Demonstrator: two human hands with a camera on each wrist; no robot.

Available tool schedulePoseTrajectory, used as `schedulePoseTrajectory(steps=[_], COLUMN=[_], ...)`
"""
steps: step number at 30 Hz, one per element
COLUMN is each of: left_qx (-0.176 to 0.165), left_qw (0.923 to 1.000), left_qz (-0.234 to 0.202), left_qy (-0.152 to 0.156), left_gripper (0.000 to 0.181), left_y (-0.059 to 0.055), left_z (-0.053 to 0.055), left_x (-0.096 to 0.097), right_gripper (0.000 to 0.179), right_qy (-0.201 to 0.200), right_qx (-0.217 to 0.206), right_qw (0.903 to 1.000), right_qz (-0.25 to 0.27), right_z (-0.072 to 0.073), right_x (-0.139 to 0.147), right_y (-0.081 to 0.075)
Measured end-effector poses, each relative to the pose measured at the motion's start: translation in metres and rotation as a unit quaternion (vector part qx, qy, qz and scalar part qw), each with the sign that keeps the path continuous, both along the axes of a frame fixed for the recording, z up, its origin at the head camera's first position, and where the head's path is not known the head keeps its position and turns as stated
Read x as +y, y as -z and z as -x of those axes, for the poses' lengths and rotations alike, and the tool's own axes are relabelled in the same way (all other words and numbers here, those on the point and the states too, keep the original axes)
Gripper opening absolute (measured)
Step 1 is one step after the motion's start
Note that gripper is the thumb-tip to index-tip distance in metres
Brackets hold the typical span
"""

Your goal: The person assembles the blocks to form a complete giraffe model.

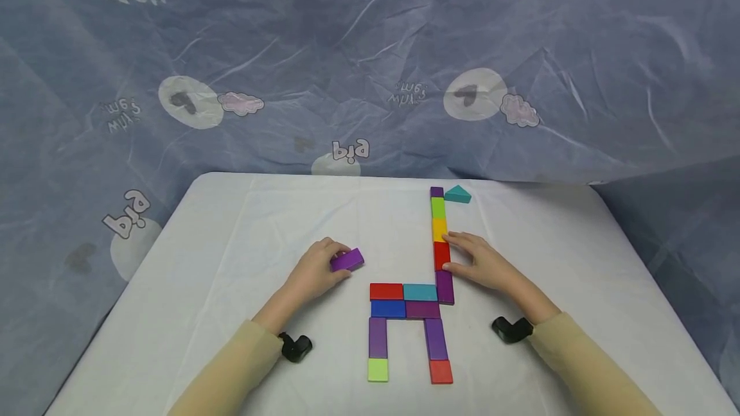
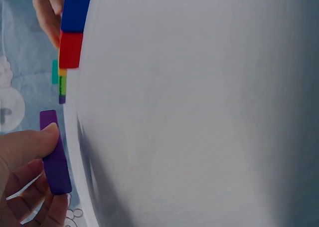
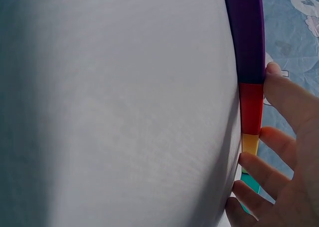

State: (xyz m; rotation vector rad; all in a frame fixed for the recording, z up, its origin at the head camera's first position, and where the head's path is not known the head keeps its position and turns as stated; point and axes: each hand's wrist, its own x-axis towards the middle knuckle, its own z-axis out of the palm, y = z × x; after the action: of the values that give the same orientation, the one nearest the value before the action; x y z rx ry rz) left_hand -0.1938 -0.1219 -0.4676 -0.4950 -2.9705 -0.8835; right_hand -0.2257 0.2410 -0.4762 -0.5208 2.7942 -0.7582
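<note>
Between thumb and fingers, my left hand [image 1: 315,271] pinches a purple rectangular block [image 1: 348,260], held left of the block figure; the left wrist view shows the thumb across its face. Flat coloured blocks form a figure with two legs, a two-row body and a tall column on its right. My right hand [image 1: 482,262] touches that column's right side with loosely extended fingers, near the yellow block [image 1: 439,230] and the red block [image 1: 442,256]. Below them lies a dark purple block [image 1: 444,287]; above are a lime block [image 1: 438,208] and a small purple block [image 1: 436,192].
A teal triangular block [image 1: 458,194] lies beside the column's top. The body has red [image 1: 386,291], light blue [image 1: 419,292], blue [image 1: 388,309] and purple [image 1: 422,309] blocks. A white cloth covers the table [image 1: 260,210], with a printed blue-grey sheet [image 1: 358,37] hanging behind.
</note>
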Motion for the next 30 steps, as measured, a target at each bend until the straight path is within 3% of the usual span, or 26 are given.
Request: schedulePoseTrajectory(steps=[8, 13, 20, 30], left_qx=[-0.01, -0.016, -0.015, 0.004], left_qw=[0.9994, 0.9984, 0.9983, 0.9989], left_qz=[0.008, 0.019, 0.024, 0.017], left_qy=[0.033, 0.05, 0.052, 0.043], left_gripper=[0.036, 0.035, 0.034, 0.033], left_y=[0.0, 0.003, 0.002, 0.007], left_z=[-0.033, -0.046, -0.051, -0.048], left_x=[0.003, 0.005, 0.006, 0.005], right_gripper=[0.073, 0.073, 0.074, 0.072], right_qy=[-0.003, -0.004, 0.002, 0.001], right_qx=[0.002, -0.001, -0.002, 0.002], right_qw=[1.0, 1.0, 1.0, 1.0], right_qz=[0.003, -0.001, -0.001, 0.004], right_z=[0.001, 0.0, 0.0, -0.001], right_x=[-0.001, 0.001, 0.0, -0.002], right_y=[-0.001, 0.0, 0.001, -0.002])
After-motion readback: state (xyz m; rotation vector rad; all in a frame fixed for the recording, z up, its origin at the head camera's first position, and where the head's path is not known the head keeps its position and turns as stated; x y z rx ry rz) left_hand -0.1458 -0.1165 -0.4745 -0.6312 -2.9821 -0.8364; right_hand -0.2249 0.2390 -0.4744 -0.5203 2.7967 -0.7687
